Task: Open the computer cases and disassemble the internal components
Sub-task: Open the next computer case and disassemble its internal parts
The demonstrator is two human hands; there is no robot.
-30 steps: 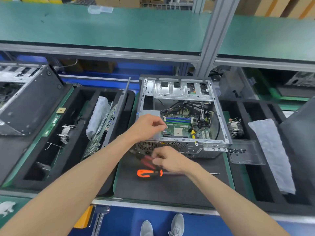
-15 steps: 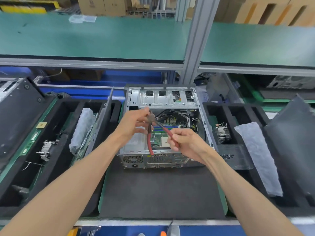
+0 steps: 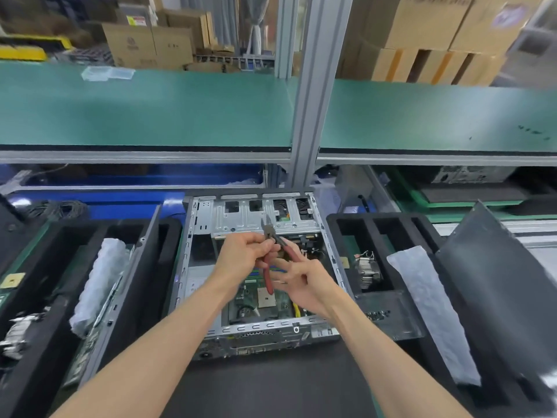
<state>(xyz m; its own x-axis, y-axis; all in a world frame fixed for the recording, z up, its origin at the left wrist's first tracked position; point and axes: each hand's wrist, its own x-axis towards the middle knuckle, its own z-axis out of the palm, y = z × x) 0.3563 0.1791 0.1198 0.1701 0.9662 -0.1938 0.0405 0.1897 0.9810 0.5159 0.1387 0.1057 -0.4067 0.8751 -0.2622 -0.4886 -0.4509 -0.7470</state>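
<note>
While the black foam tray (image 3: 45, 297) at the far left holds a bubble-wrapped bundle (image 3: 99, 285) and a removed board, the open computer case (image 3: 256, 285) lies on its side on the dark table mat (image 3: 271, 390) at the middle. Over its motherboard (image 3: 262, 300) the left hand (image 3: 241, 257) pinches the red-handled cutters (image 3: 274, 251) near the pivot, blades pointing away. Just to the right, the right hand (image 3: 304, 282) has its fingers loosely spread, touching one red handle. Farther right, another foam tray (image 3: 379, 224) carries a heatsink (image 3: 369, 271) and a wrapped strip (image 3: 431, 315).
</note>
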